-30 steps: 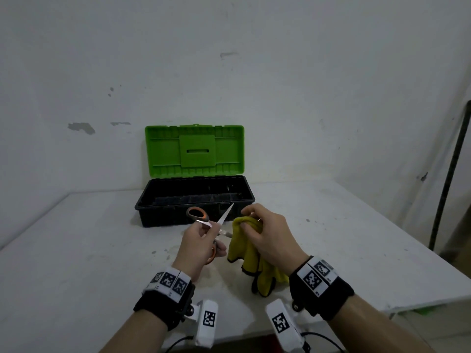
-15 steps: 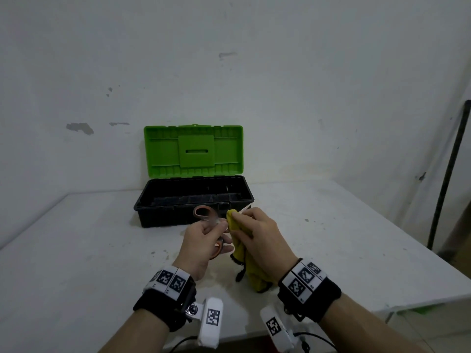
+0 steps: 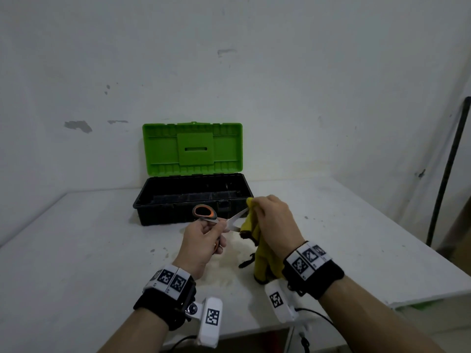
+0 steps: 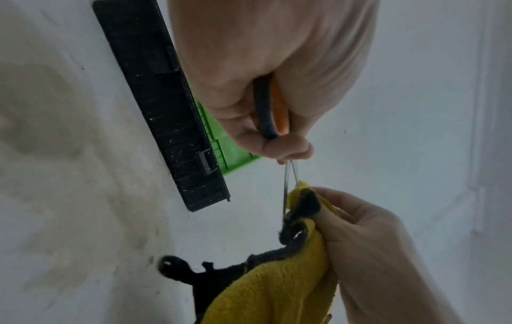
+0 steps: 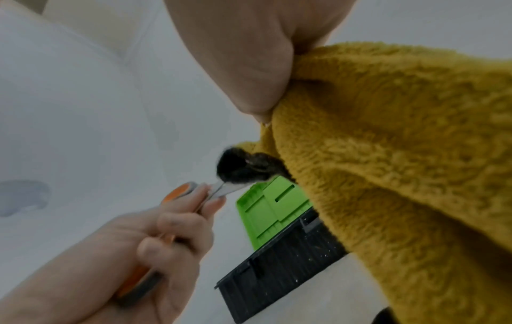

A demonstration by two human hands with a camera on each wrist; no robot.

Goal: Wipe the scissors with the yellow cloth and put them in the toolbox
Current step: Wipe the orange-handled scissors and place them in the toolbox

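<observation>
dim, even light with a cool grey-green cast fills all three views; shadows are faint, with only a soft one beneath the toolbox on the counter. the head view bows at its edges. both wrist views are soft and smeared, and the near yellow cloth is blurred.

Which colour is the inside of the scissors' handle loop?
Orange, with a grey outer side; the handle loop of the scissors shows best in the head view.

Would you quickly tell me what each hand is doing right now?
Left hand: closed, gripping the scissors by the handles.
Right hand: closed, holding the yellow cloth against the blades.
</observation>
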